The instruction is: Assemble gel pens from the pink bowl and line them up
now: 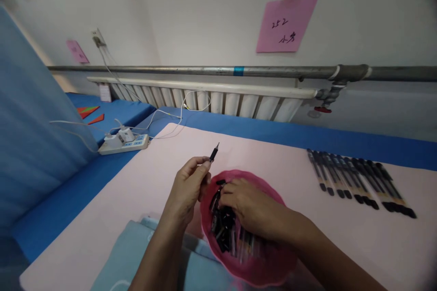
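My left hand (189,186) is closed around a pen part with a black grip and a thin metal tip (214,152), held upright and tilted to the right. My right hand (251,202) reaches into a pink basin (273,268), over its far right side, with the fingers down among the parts. Inside the basin lie small black pen pieces (223,229) and clear tubes (241,248), the latter blurred. Whether my right fingers grip anything is hidden.
A row of pens (358,177) lies at right on the pink sheet (266,150). A folded light-blue cloth (133,245) is in front. A power strip (124,144) with white cables lies at left, below a radiator (225,102). A blue curtain (37,122) hangs left.
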The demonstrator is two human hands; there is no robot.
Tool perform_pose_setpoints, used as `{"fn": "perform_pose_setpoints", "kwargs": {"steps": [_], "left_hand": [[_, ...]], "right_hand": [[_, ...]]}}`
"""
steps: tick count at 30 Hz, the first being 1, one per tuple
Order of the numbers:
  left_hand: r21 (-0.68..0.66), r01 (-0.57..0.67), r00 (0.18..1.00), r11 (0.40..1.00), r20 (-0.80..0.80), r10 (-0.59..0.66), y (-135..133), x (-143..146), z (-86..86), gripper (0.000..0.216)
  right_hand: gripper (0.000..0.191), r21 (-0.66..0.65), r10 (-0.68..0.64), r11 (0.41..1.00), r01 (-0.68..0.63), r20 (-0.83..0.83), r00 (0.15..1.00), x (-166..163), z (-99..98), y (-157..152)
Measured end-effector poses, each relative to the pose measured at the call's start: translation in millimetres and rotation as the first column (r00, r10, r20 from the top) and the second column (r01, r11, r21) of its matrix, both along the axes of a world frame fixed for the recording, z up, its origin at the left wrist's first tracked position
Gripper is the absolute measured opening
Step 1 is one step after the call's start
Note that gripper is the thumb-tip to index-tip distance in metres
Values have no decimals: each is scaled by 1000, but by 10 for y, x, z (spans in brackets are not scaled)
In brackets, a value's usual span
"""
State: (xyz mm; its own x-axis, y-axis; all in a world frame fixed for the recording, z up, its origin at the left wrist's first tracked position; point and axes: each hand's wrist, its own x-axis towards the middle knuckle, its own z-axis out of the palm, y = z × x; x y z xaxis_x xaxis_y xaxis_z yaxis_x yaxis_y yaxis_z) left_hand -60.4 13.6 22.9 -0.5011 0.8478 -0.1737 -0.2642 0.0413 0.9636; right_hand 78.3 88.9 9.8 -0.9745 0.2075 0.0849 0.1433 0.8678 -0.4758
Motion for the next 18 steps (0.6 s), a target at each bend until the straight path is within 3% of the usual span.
{"fn": "perform_pose_setpoints", "kwargs": {"steps": [10, 18], "left_hand": [[-17, 6, 1000, 1000, -4, -6, 15, 1, -3, 20], [-19, 25, 1000, 1000, -1, -25, 11, 5, 6, 16]], "right_hand": [[19, 96, -9, 995, -5, 138, 990, -10, -23, 120], [16, 133, -53, 990, 37, 124, 991, 6, -101, 132]]}}
